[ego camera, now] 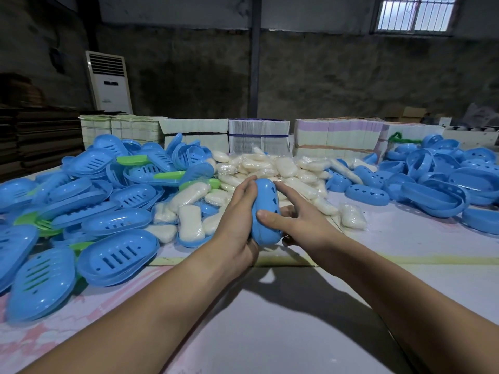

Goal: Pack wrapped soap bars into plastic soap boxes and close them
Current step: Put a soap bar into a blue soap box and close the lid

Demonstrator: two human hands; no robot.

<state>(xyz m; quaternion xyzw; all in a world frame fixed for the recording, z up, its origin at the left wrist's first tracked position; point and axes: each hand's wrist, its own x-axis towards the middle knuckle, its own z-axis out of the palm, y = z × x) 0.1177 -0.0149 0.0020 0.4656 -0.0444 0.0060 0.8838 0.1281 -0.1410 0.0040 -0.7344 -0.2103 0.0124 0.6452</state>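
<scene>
1. At centre frame, just above the surface point(270, 333): a closed blue soap box point(266, 211), oval, standing on edge with its long axis running away from the camera.
2. Pressed against the box's left side: left hand point(237, 222), palm flat to the shell, fingers reaching along it toward the far end.
3. On the box's right side: right hand point(297, 220), thumb laid across the near face of the shell, forefinger stretched out beside the far end, remaining fingers hidden behind the box.
4. Held between the two hands, the box; both forearms entering from the bottom corners of the frame.
5. Directly behind the hands, at middle frame: a heap of wrapped soap bars point(272, 168), pale cream in clear film, a few scattered nearer on either side.
6. Filling the left half: a pile of blue slotted box bases point(116, 255), with several green inserts point(132, 159) among them.
7. At right of frame: a pile of blue domed lids point(437, 179) with small cut-out holes.
8. Along the back edge of the surface: bundles of flat folded cartons point(259, 136).
9. Upper left: a white floor-standing air conditioner point(109, 82) against a dark wall.
10. Upper right: a barred window point(414, 12).
</scene>
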